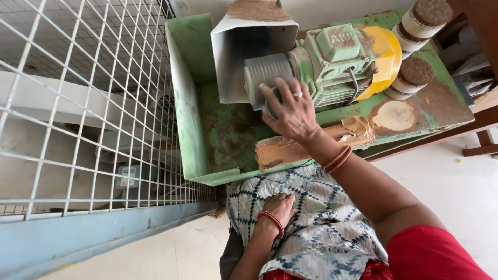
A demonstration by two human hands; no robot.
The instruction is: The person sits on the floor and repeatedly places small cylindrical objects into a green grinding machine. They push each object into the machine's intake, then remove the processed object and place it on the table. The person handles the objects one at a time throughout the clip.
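Right hand (291,110): fingers spread over one ribbed roller (265,78) beside motor (337,62).
Left hand (280,206): flat on patterned cloth (321,228), holding nothing.
Rolls (415,78): three, on green counter (441,103).

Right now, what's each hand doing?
Left hand: open, resting flat on the patterned cloth, holding nothing.
Right hand: fingers spread over the ribbed grey cylinder, not clearly gripping.

Motor (340,59): ribbed cast metal, matt green paint, dusty; tray (189,98): painted sheet metal, chipped and rusted; mesh guard (88,103): white-coated wire; lap cloth (316,223): soft patterned cotton.
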